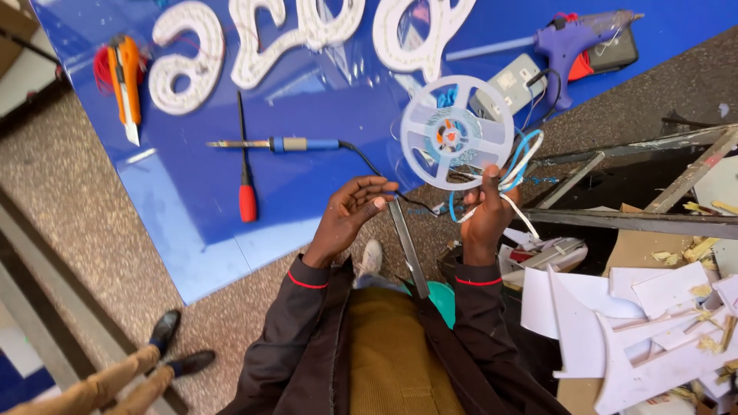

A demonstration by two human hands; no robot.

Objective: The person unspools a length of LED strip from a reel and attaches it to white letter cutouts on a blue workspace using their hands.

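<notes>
Fingers [492, 201] at reel [457, 132] rim

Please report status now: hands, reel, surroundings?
Right hand grips white reel. Left hand open, pinching its wire. Soldering iron beside on blue board.

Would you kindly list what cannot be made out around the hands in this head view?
- Strip end between left hand fingers: too small.
- Right hand grip on the white reel: palm hidden behind fingers and blue-white wires.
- White letters: cut by top edge.
- Bystander's shoes: body cut off.
</notes>
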